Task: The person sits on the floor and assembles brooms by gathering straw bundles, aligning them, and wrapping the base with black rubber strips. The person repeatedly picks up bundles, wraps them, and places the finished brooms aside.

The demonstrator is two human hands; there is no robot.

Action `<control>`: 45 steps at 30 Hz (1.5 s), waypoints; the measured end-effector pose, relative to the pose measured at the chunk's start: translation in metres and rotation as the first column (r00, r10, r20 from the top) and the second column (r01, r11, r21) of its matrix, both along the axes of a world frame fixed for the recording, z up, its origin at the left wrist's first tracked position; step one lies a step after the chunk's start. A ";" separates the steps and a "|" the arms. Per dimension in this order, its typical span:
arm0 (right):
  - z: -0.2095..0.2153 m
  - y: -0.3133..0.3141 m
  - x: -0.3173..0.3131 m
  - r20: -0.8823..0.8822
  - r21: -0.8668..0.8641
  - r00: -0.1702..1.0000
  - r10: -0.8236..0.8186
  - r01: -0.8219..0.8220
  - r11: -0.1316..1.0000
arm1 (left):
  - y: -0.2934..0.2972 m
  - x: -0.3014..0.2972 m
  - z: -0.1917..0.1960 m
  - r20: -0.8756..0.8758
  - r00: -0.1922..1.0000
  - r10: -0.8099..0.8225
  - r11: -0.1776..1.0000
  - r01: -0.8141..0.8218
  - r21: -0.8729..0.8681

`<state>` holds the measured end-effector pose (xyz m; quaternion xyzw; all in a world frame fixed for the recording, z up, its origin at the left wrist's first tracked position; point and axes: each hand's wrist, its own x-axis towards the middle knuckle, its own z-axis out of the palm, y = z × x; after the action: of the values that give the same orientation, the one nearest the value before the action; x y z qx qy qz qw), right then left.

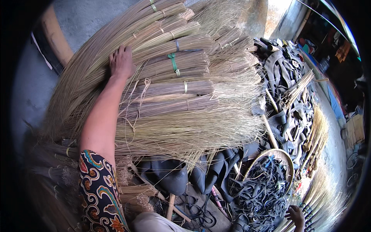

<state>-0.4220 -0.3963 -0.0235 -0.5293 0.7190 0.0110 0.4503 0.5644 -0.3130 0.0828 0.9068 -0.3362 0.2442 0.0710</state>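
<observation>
Long bundles of thin broom sticks (166, 65) lie stacked side by side, tied with green, white and pale strips. My left hand (122, 63) reaches over the pile, its fingers bent down around a bundle of broom sticks (92, 65); the fingertips are partly hidden. At the lower right my right hand (296, 215) is held with its fingers apart and nothing visible in them. Beside it are finished-looking stick brooms (322, 197) with dark bound ends. A heap of cut black rubber strips (259, 189) lies just left of that hand.
A round woven basket (288, 158) leans in the strips. Black rubber pieces (170, 176) lie below the bundles, near a wooden handle (170, 207). More rubber scraps (278, 63) heap up at the far right, with a short bundle of sticks (297, 89) on top. A grey wall (87, 23) stands behind.
</observation>
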 end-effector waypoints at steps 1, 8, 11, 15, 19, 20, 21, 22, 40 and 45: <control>0.000 0.001 0.006 -0.013 0.015 0.999 0.031 -0.031 0.999 | 0.006 -0.004 -0.002 -0.028 0.999 -0.032 0.999 0.031 -0.012; 0.023 -0.007 0.096 -0.352 -0.391 0.812 0.465 -0.579 0.716 | 0.067 -0.068 -0.014 0.003 0.930 -0.368 0.928 0.368 -0.064; 0.051 0.007 0.153 -0.339 -0.628 0.823 0.455 -0.558 0.542 | 0.088 -0.124 -0.019 -0.003 0.883 -0.470 0.881 0.469 0.068; 0.099 0.071 0.200 -0.532 -0.744 0.722 0.443 -0.648 0.163 | 0.111 -0.255 -0.024 -0.020 0.767 -0.641 0.754 0.635 0.168; 0.125 0.137 0.199 -0.723 -0.603 0.535 0.436 -0.798 -0.020 | 0.127 -0.407 -0.008 -0.301 0.694 -0.654 0.561 0.712 0.422; 0.125 0.148 0.196 -0.701 -0.603 0.539 0.467 -0.798 0.014 | 0.137 -0.437 0.000 -0.209 0.577 -0.790 0.513 0.808 0.291; 0.123 0.157 0.190 -0.683 -0.604 0.540 0.491 -0.796 0.035 | 0.144 -0.464 0.010 -0.149 0.465 -0.873 0.437 0.880 0.186; 0.119 0.163 0.184 -0.637 -0.610 0.559 0.531 -0.787 0.097 | 0.149 -0.486 0.022 -0.121 0.411 -0.904 0.390 0.906 0.165; 0.052 0.300 0.161 0.514 -0.473 0.609 0.604 -0.386 0.792 | 0.206 -0.621 0.025 -0.291 -0.321 -0.901 0.387 -0.295 -0.874; 0.040 0.308 0.167 0.569 -0.506 0.563 0.600 -0.335 0.794 | 0.213 -0.637 0.010 -0.371 -0.218 -0.902 0.428 -0.350 -0.833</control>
<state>-0.2545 -0.0882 0.0170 -0.7349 0.3102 -0.1958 0.5704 -0.0723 -0.0996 0.0926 0.4458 -0.2728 -0.4158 0.7443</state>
